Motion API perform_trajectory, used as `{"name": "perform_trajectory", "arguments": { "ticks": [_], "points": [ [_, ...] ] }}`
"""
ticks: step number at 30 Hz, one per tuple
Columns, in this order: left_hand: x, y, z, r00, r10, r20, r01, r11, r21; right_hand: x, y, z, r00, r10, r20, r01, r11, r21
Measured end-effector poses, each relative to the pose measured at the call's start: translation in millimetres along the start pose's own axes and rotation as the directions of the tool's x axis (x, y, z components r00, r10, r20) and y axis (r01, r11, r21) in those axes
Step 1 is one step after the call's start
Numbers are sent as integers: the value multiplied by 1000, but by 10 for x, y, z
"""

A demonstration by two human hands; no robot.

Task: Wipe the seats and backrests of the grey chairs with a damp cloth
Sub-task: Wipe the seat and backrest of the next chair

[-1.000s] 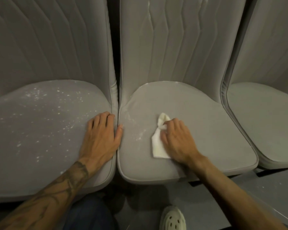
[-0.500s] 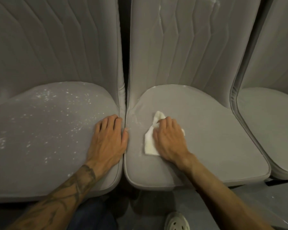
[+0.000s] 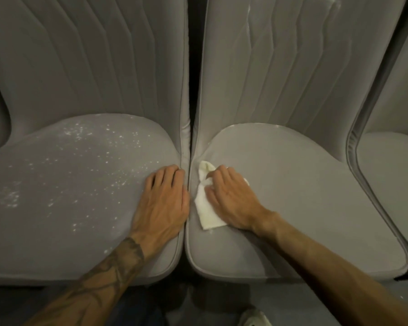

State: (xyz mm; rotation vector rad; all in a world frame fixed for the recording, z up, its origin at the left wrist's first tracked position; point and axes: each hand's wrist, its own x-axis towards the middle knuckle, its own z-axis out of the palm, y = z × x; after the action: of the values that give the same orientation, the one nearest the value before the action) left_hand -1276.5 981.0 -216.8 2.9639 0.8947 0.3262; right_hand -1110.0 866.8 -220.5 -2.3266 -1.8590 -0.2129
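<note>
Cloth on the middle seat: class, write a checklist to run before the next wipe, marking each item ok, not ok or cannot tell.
1. Right hand holds cloth against middle seat: ok.
2. Left hand flat on left seat, off the cloth: ok.
3. Left seat wiped: not ok, white specks across it.
4. Middle backrest wiped: not ok, white marks near its top.
5. Cloth damp: cannot tell.
</note>
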Motion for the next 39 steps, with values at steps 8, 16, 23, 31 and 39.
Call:
{"name": "perform_trajectory", "arguments": {
  "ticks": [8, 16, 23, 31, 39],
  "points": [
    [-1, -13, 1, 1000, -4, 30, 4, 1000, -6, 665, 101, 97, 992, 123, 25, -122, 991, -58],
    [4, -19, -13, 1000, -8, -15, 7, 997, -75, 687, 49, 65, 998, 45, 43, -42, 996, -77],
    [-4, -20, -61, 999, 19, 44, -16, 997, -78, 324, -41, 1, 986, -159, 50, 156, 987, 48],
    [1, -54, -23, 999, 16, 51, -13, 998, -68, -60, -378, -144, 989, -131, 65, 128, 991, 42],
    [-18, -24, -86, 999, 3, 54, 1, 998, -67, -196, -476, -351, 988, -23, 151, 26, 1000, -16]
  ]
}}
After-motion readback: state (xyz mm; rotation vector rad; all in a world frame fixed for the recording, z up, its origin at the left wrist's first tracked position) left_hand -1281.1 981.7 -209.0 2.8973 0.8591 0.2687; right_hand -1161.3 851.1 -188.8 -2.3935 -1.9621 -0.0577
